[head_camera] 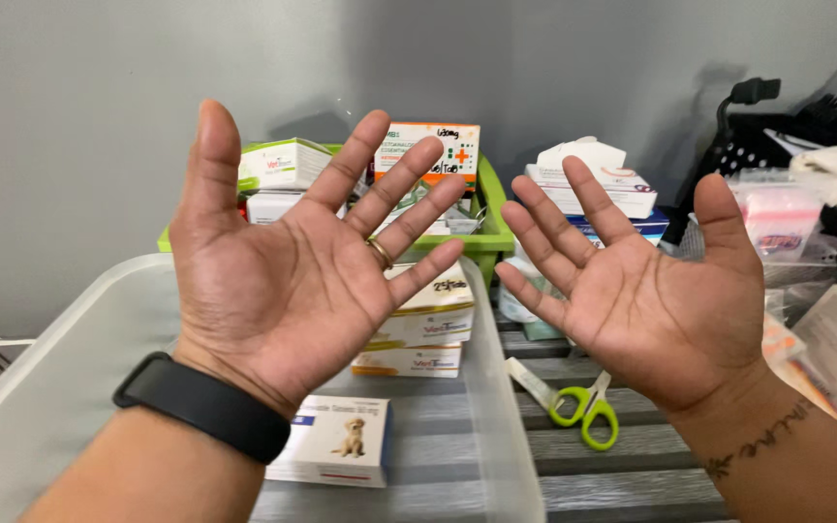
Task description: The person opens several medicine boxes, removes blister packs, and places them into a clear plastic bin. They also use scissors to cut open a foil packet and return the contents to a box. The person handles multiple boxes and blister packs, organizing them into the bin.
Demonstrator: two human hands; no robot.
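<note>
While both palms face up, the left hand and right hand hold nothing. Fingers are spread above a clear bin of medicine boxes.

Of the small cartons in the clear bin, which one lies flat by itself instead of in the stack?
The white carton with a dog picture, lying flat under the left wrist. The other cartons are stacked farther back.
</note>
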